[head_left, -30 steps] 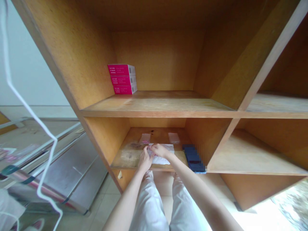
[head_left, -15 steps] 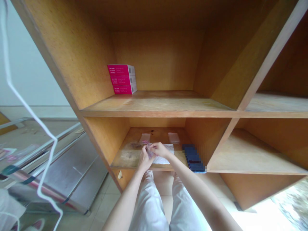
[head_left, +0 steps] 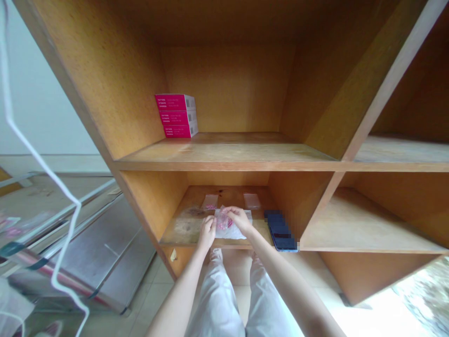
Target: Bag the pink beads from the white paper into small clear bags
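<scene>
A white sheet [head_left: 238,232] lies on the lower shelf, with small pink pieces [head_left: 230,223] over it. My right hand [head_left: 240,220] pinches a crumpled clear plastic bag [head_left: 223,215] above the sheet. Whether the pink pieces are inside that bag or loose on the sheet, I cannot tell. At the sheet's left edge is my left hand [head_left: 208,227], its fingers pressed together; what they hold, if anything, is hidden. Behind the hands lie a small clear bag with pink pieces [head_left: 211,202] on the left and another clear bag [head_left: 251,201] on the right.
A dark phone-like object [head_left: 282,234], partly pixelated, lies at the shelf's right. Pink boxes [head_left: 175,116] are stacked on the upper shelf. Wooden dividers enclose the compartment. A white cable [head_left: 42,164] hangs at far left, before a metal-framed case [head_left: 101,248].
My left hand has moved left and down, away from my right hand. The clear bag and pink pieces between them have come into fuller view over the sheet.
</scene>
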Demonstrator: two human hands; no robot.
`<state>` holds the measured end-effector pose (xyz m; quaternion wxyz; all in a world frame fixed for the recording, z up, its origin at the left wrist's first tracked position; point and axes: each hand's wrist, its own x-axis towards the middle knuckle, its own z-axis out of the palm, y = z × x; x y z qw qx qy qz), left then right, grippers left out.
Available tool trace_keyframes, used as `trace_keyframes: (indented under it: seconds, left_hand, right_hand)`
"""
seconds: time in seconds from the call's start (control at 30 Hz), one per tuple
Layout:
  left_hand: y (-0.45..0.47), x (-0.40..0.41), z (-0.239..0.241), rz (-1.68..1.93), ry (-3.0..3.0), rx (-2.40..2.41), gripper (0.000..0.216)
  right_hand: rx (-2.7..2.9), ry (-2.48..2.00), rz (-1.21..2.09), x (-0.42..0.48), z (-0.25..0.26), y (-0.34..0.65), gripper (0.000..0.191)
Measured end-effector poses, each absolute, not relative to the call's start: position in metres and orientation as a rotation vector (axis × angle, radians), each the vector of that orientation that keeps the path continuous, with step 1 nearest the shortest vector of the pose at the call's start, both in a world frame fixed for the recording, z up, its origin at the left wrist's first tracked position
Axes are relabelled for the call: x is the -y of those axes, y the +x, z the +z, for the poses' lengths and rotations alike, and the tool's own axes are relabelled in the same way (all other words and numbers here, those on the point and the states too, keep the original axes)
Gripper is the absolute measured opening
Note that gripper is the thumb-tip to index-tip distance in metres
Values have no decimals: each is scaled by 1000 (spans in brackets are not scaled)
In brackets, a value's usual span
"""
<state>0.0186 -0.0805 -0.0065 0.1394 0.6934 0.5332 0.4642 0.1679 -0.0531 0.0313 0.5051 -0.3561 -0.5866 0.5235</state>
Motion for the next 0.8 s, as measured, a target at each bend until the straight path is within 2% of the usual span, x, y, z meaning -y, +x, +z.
trace_keyframes:
  seconds: [0.5, 0.7, 0.8]
  left_hand:
    - [17, 84, -4, 1392, 1643, -1503, 38]
    - [19, 86, 11, 1316, 1442, -1187, 31]
    - [23, 85, 17, 1260, 1352, -1100, 35]
  right_hand:
    - [1541, -929, 1176, 46, 25, 187, 38]
    - [1435, -909, 1150, 45, 28, 192, 36]
    - [1327, -914, 1198, 46, 34, 192, 39]
